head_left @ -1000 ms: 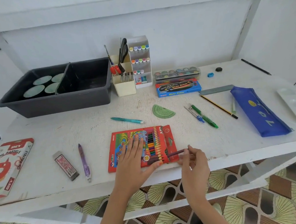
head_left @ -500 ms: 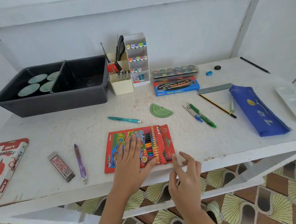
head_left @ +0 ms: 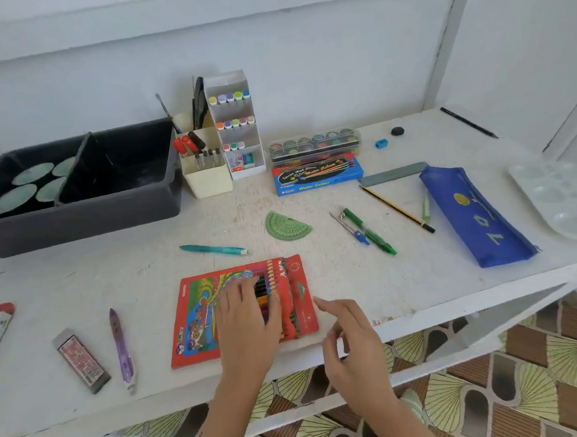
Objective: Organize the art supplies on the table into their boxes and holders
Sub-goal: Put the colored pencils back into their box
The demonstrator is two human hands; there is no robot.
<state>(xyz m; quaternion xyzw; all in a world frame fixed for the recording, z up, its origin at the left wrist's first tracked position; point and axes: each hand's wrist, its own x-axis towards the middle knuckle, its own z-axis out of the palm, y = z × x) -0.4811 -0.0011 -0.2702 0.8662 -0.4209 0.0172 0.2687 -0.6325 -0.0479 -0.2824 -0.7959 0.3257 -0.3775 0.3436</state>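
Since the earlier frames the right hand (head_left: 352, 346) has released its pencil and drawn back from the box (head_left: 195, 312). It now hovers just right of the open flap (head_left: 304, 305), fingers loosely spread and holding nothing. The left hand (head_left: 246, 322) presses flat on the box, near the table's (head_left: 368, 281) front edge. The box is flat, glossy cardboard with pencils lying left to right, and its flap is nearest the right hand.
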